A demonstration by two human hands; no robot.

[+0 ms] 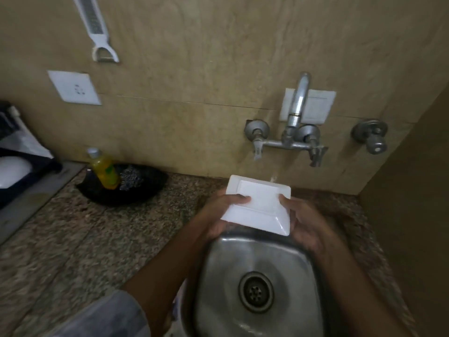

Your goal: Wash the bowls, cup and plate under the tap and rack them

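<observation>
Both grips clamped on the square white plate (258,203), left hand (224,211) at nine o'clock, right hand (305,223) at three, above the sink (286,268); fingertips hidden beneath, water blurred

Plate (260,203) over sink (257,288), below tap (297,103); bottle (104,171) left.

A single wide-angle view looks from head height, forward and steeply down onto the round stainless steel sink (257,268), which fills the lower middle close beneath the camera. The view faces the beige tiled wall (218,57) behind the sink, where the chrome wall-mounted tap (295,113) stands above the basin. Left of the sink, the speckled granite worktop (73,239) stretches away toward the frame edge. Straight lines bow near the borders.
</observation>
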